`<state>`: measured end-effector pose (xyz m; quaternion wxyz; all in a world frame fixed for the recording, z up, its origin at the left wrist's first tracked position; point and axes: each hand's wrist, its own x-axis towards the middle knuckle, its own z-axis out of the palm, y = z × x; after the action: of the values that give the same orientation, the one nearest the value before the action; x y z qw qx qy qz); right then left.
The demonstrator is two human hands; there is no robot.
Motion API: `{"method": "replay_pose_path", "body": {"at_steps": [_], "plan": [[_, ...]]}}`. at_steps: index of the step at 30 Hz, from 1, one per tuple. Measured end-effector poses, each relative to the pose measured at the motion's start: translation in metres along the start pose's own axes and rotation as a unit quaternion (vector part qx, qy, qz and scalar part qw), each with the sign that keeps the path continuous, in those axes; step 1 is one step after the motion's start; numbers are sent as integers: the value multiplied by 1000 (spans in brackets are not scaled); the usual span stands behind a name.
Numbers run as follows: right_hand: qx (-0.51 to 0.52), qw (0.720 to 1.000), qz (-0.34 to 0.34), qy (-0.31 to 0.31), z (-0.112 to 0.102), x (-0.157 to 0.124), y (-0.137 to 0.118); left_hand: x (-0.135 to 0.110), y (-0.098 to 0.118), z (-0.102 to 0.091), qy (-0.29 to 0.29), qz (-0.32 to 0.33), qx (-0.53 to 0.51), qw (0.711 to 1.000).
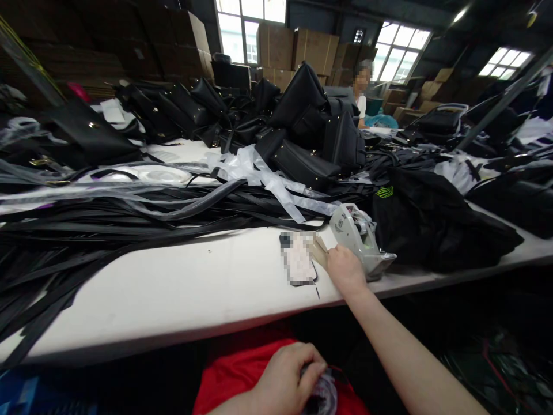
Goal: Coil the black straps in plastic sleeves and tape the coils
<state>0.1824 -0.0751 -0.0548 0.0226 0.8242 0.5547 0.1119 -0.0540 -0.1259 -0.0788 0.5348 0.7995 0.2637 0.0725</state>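
My left hand [291, 374] is low in front of the red cloth [242, 369], its fingers curled round a bundle in clear plastic [324, 395] with a dark middle. What exactly is inside does not show. Over the table's front edge reaches my right hand [345, 268], closed, with its fingertips at a flat tan piece [319, 252]. Just beside that hand stands a pale grey tape dispenser [356, 239] with crumpled clear plastic about it. Left of the tan piece lies a blurred, pale flat object with a dark edge [298, 262].
Long black straps [151, 210] cover the left of the white table [185, 288]. Black bags [306, 127] are piled behind translucent plastic strips [268, 176]. A black cloth bag [436, 222] lies at right. Another person [362, 95] is near the stacked cartons [315, 51].
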Motion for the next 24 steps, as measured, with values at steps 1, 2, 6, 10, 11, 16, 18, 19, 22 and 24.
{"method": "replay_pose_path", "body": {"at_steps": [1,2,6,10,11,16,18,19,22,24], "plan": [[-5,1000,1,2,0,1,2,0,0,0,2,-2,-1,1000],[-5,1000,5,5,0,1,3,0,0,-1,2,-4,-2,1000],[5,1000,20,22,-5,4,9,-1,0,0,0,0,0,1000],[93,992,36,77,-27,-15,14,-2,1,-2,-8,-4,-25,1000],[142,986,27,85,-36,-26,15,-2,1,-3,-12,-8,-35,999],[333,939,-57,-64,-85,-98,21,1,-3,-7,-59,-24,-128,990],[337,925,-84,-154,-99,-121,25,4,-9,-4,-87,-52,-185,978],[332,919,-99,-190,-103,-130,27,5,-11,-2,-103,-71,-212,969],[296,911,-145,-249,-108,-149,30,6,-14,1,-143,-115,-270,945],[257,918,-167,-251,-108,-156,28,7,-13,1,-157,-116,-290,937]]}}
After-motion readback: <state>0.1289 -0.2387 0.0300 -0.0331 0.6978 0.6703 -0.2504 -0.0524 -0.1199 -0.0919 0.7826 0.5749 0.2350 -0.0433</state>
